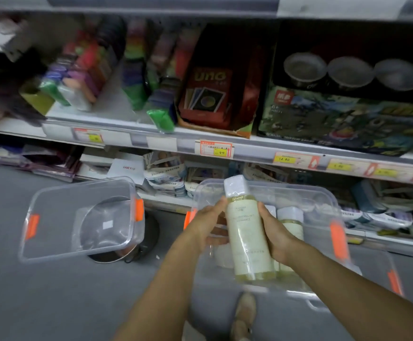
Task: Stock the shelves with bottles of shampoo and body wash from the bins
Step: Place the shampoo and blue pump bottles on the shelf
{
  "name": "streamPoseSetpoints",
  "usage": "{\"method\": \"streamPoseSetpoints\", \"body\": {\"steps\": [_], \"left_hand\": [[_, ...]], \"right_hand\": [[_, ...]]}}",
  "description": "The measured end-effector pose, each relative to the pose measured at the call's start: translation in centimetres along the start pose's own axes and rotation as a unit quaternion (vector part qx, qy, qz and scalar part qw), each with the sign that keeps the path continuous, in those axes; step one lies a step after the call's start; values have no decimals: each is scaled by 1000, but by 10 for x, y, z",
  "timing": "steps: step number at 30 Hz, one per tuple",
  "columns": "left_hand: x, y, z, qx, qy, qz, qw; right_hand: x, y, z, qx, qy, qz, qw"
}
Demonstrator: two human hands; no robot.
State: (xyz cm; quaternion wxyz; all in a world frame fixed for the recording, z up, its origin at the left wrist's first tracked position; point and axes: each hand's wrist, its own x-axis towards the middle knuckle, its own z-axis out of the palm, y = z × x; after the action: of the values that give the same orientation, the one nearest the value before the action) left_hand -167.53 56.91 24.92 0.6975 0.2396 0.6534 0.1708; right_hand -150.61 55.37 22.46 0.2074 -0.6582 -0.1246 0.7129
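1. Bottle [247, 232]: pale with a white cap, held nearly upright at 5 o'clock of the view, just above the right bin [323, 200]. It is judged lifted out for shelving.
2. Left hand [208, 225]: its grip curls round the bottle's left side near the shoulder, probably to steady the top.
3. Right hand [278, 232]: its grip wraps the right side. Two hands likely guard against the smooth body slipping.
4. Right bin: clear with orange latches, on the floor. A second bottle [291, 222] lies inside, at 3 o'clock of the held one.
5. Left bin [53, 193]: clear, at 9 o'clock, well apart.
6. Shelf [151, 136]: at 12 o'clock, carrying games and toys. The bottle's destination cannot be told.
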Motion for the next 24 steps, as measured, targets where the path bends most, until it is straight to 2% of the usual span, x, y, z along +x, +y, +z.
{"method": "streamPoseSetpoints", "body": {"steps": [12, 20, 24], "left_hand": [[-134, 74, -39, 38, 63, 141, 987], [-218, 114, -73, 35, 102, 217, 970], [-247, 129, -87, 33, 108, 254, 960]], "right_hand": [[-114, -67, 66, -12, -96, -136, 986], [-186, -110, 113, -84, -209, -241, 944], [-217, -121, 132, -154, -225, -287, 918]]}}
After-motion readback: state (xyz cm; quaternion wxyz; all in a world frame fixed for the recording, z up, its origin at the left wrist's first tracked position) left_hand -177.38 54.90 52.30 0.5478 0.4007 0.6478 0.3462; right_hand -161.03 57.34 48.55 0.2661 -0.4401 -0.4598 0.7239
